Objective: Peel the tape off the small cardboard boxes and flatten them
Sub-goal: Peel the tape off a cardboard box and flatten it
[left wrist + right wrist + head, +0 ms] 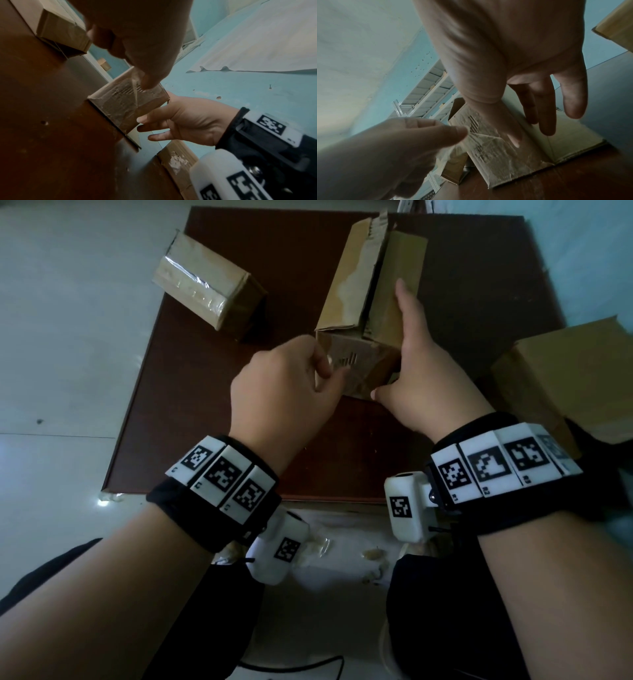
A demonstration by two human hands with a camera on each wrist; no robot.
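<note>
The box being worked on (363,313) lies on the brown board (212,419), its long side pointing away from the person and its near end facing the 2 hands. The left hand (287,392) is right at that near end and pinches a thin strip of clear tape (135,93) that is stuck to it. The right hand (418,364) rests with straight fingers on the box's right side, thumb by the near corner, holding it steady. I think the tape must be pulled toward the person. A second taped box (205,292) sits well apart on the left, and a bigger box (568,378) stands near the right wrist. Nothing blocks the pull.
</note>
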